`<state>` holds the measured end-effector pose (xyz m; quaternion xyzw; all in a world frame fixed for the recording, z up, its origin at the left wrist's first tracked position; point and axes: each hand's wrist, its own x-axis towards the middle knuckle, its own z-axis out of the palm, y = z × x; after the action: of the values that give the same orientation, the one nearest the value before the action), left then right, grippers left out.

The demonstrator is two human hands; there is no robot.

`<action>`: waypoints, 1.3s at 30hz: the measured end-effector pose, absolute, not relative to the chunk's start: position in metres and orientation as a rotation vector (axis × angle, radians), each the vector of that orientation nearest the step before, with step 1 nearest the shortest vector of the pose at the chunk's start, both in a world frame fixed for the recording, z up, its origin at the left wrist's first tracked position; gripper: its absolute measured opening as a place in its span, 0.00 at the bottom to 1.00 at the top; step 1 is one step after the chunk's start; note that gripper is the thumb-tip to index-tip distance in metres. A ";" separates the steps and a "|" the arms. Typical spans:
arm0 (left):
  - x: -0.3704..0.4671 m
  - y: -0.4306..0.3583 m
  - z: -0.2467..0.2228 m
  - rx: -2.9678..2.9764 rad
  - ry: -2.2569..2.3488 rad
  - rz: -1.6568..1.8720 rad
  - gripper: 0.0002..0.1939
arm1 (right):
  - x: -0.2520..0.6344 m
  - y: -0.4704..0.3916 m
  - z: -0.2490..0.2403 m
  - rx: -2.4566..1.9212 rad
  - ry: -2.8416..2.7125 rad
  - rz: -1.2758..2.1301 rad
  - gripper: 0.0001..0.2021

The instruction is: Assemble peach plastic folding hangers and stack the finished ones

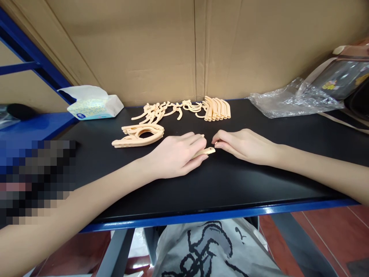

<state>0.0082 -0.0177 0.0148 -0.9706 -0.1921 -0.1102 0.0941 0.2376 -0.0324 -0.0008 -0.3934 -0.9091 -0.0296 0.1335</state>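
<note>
Left hand (180,156): centre of the frame, palm down, thumb and fingers closed on a beige piece; the hand hides most of it.
Held beige piece (211,151): its holed end sticks out past the fingertips, pointing right.
Right hand (243,146): right of centre, just beside that end, thumb and fingertips drawn together; a pale bit shows there, too small to tell whether it is pinched.
Beige stack (127,142): left of centre, near the left wrist, flat pieces layered around a round opening.
Loose curved pieces (152,115): scattered at upper centre, beyond the left hand.
Row of beige arms (219,109): lined up side by side, just right of the scatter.
Tissue pack (95,111): upper left, one tissue pulled up.
Clear plastic bag (291,102): crumpled at upper right, against a dark bag (346,75).
Black tabletop (230,188): blue front edge across the lower frame.
Cardboard (161,46): walls off the top.
</note>
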 end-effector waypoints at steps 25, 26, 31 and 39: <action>0.010 -0.016 0.011 -3.072 -0.639 -0.409 0.12 | 0.233 -0.037 0.001 -1.167 -2.712 -0.047 0.18; 0.010 -0.015 0.011 -3.068 -0.623 -0.408 0.12 | 0.233 -0.037 0.000 -1.168 -2.722 -0.042 0.18; 0.010 -0.015 0.010 -3.048 -0.563 -0.390 0.11 | 0.233 -0.037 -0.001 -1.150 -2.760 -0.035 0.19; 0.010 -0.014 0.009 -3.032 -0.537 -0.388 0.10 | 0.232 -0.037 0.000 -1.118 -2.767 -0.085 0.17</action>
<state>0.0105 -0.0142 0.0092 -0.9768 -0.1730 -0.1251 0.0188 0.2324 -0.0373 0.0001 -0.3733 -0.9240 -0.0283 0.0781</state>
